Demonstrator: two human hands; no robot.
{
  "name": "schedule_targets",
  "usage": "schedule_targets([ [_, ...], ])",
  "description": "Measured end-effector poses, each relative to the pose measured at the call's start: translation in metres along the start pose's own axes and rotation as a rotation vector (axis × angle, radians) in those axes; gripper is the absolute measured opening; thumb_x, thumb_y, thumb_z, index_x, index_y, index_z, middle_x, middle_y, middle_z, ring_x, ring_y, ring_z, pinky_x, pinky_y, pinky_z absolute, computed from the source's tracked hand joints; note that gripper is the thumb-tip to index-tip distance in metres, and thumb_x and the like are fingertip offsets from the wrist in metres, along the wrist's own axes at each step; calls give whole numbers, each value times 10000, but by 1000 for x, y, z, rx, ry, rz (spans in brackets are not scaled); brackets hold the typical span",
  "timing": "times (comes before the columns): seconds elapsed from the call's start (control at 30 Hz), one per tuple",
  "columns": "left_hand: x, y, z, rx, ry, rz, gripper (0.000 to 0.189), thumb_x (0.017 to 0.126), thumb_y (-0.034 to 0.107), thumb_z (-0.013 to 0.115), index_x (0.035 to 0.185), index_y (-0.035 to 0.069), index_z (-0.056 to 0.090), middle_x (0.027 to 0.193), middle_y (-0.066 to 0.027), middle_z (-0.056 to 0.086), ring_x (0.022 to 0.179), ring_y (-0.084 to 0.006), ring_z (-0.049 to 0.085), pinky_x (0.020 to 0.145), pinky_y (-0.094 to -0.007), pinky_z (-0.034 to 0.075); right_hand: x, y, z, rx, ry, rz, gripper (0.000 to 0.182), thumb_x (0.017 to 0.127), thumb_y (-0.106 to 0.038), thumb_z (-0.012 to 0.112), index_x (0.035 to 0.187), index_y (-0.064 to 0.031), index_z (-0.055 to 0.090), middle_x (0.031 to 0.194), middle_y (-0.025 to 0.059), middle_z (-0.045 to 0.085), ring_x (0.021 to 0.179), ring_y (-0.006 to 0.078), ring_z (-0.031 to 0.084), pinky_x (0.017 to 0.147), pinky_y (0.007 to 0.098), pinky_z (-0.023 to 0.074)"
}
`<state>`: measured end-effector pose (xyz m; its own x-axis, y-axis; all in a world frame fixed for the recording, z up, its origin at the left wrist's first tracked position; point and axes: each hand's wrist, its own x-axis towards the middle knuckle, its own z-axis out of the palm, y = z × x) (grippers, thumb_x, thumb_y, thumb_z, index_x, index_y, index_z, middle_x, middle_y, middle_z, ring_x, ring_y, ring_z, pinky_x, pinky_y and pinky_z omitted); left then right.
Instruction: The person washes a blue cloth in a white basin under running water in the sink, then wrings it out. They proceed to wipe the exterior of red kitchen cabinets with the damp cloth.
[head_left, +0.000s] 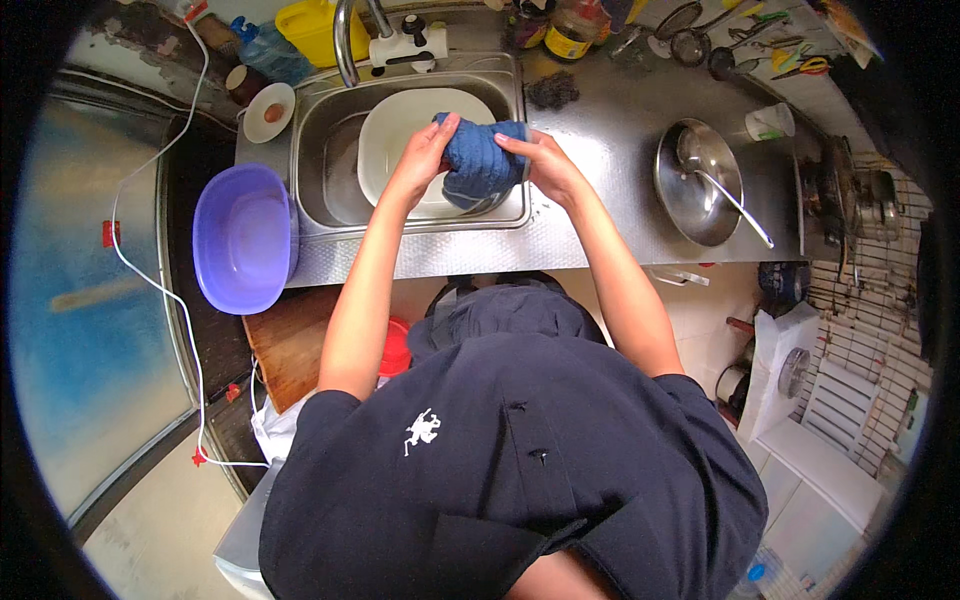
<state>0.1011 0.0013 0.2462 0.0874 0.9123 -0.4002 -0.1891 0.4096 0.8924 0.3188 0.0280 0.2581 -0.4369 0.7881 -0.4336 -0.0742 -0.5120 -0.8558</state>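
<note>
A blue cloth (480, 161) is bunched between my two hands over the sink. My left hand (421, 159) grips its left side with the thumb on top. From the right, my right hand (553, 166) holds the other side, thumb laid across the fabric. I cannot tell whether something is wrapped inside the cloth. Below it, a white plastic basin (386, 139) stands in the stainless steel sink (341, 172), partly hidden by the cloth and my left hand.
A purple basin (244, 240) overhangs the counter's left front edge. Behind it sits a plate (259, 127) with an egg (274, 112). The faucet (345, 45) arches over the sink's back. A metal bowl (697, 202) with a ladle (731, 199) stands right; a dark scrubber (553, 90) lies behind.
</note>
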Motion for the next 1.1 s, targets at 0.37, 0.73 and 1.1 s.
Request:
schedule_targets([
  [0.37, -26, 31, -18, -58, 121, 79, 787, 824, 191, 810, 1455, 4, 378, 949, -144, 697, 866, -193, 685, 761, -339, 564, -9, -42, -1, -484, 16, -322, 835, 714, -157, 882, 1411, -59, 432, 1161, 160, 662, 1054, 243, 649, 931, 364, 513],
  [0.73, -27, 69, -32, 824, -46, 710, 465, 728, 356, 840, 1002, -2, 727, 1279, -106, 621, 1127, -235, 610, 945, -376, 495, -8, -93, -4, -763, -264, -392, 337, 770, -307, 828, 942, -43, 707, 970, 50, 682, 933, 136, 619, 841, 303, 481],
  [1.1, -23, 10, -10, -269, -181, -26, 763, 798, 65, 780, 1437, 39, 364, 1341, -146, 529, 1206, -245, 577, 1030, -367, 487, 1, -57, -13, -79, -129, -29, 615, 764, -237, 835, 1284, -43, 573, 1141, 65, 644, 1050, 170, 617, 865, 343, 526],
])
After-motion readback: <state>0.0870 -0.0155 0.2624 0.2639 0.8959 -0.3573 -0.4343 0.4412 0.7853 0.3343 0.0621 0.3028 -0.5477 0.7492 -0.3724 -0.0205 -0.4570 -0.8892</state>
